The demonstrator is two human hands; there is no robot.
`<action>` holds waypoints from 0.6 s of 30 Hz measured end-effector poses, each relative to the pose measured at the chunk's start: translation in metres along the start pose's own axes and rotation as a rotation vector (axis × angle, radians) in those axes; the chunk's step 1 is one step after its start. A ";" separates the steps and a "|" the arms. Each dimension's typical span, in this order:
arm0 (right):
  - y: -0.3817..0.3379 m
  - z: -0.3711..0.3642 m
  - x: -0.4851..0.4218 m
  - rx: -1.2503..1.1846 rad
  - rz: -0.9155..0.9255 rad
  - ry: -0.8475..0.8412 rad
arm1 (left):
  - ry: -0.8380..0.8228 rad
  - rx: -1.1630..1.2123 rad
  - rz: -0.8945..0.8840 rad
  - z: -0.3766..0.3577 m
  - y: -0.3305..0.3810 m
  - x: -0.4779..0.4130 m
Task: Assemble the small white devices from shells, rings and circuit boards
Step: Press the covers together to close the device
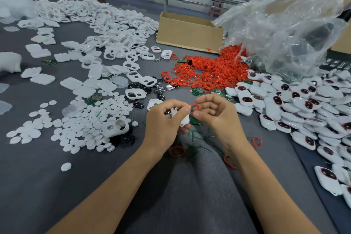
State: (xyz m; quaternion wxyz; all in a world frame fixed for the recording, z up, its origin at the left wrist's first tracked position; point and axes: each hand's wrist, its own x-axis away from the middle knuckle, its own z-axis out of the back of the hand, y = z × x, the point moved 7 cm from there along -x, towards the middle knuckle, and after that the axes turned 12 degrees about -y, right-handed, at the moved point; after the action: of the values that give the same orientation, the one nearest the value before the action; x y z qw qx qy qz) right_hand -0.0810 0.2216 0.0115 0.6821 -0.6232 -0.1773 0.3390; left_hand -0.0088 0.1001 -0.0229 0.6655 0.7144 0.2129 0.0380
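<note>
Head camera, looking down at a grey-covered bench (pixel 57 176): both hands meet near the middle of the frame. The left hand (pixel 167 118) has its fingers curled round a small white shell (pixel 183 118) and grips it just above the bench. The right hand (pixel 216 112) pinches a red ring (pixel 195 107) between thumb and forefinger, right beside the shell's upper edge; whether ring and shell touch cannot be told.

Under and in front of the hands lie thin green strips (pixel 195 135). Two loose red rings sit near the forearms, one by the left wrist (pixel 177 151) and one to the right (pixel 256 142).

Beyond the hands, a heap of red rings (pixel 209 74) spills from a crumpled clear plastic bag (pixel 284 24). A green circuit board (pixel 197 91) lies at the heap's near edge. Beside the bag stands an open cardboard box (pixel 188 32).

On the left, white shells with cut-outs (pixel 106 19) form a wide pile at the far side. Nearer lie flat white covers (pixel 83 91) and a spread of small white discs (pixel 85 125).

On the right, white devices with dark, red-edged windows (pixel 303 104) are heaped together.
</note>
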 end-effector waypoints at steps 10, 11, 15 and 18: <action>0.014 0.011 0.002 -0.265 -0.085 0.107 | -0.029 -0.079 -0.036 -0.006 0.007 0.003; 0.016 0.010 0.003 -0.306 -0.094 0.100 | -0.036 -0.090 -0.057 -0.007 0.010 0.004; 0.015 0.003 0.003 -0.336 -0.104 0.032 | -0.031 -0.153 -0.149 -0.008 0.020 0.006; 0.013 -0.002 0.004 -0.359 -0.097 -0.007 | -0.018 -0.229 -0.199 -0.006 0.023 0.005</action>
State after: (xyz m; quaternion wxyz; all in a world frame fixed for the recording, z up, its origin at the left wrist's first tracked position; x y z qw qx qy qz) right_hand -0.0799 0.2222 -0.0021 0.5747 -0.7247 -0.2671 0.2706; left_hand -0.0002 0.1071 -0.0009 0.7451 0.6094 0.2708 -0.0103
